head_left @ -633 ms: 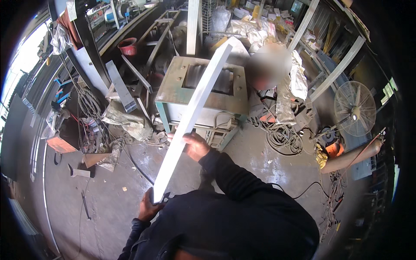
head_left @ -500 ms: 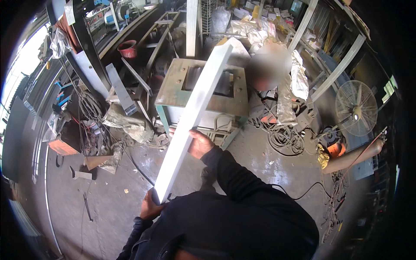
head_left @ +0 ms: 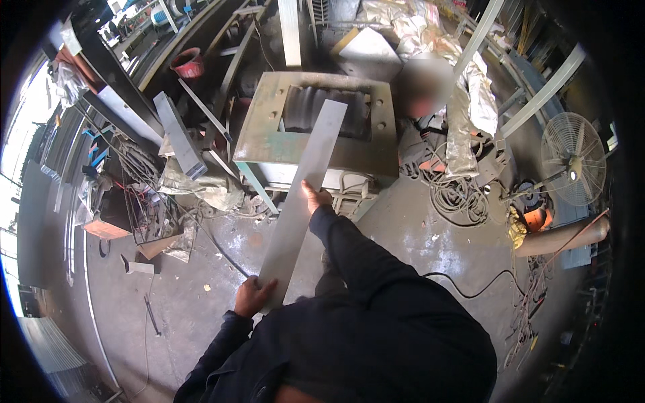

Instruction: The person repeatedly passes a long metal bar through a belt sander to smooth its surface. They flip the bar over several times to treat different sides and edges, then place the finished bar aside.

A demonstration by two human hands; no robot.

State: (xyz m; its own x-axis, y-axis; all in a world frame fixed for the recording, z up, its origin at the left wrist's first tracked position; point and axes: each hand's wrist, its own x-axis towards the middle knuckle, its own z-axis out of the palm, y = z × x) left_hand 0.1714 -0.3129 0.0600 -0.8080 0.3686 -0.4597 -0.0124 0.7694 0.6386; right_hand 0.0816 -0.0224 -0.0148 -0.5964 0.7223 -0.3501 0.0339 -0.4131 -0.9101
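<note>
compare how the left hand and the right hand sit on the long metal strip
The left hand grips the near bottom end of the metal strip, low by the body; the right hand holds its right edge about halfway up. The left arm is bent close, the right arm reaches forward. Both are bare, with dark sleeves.
</note>
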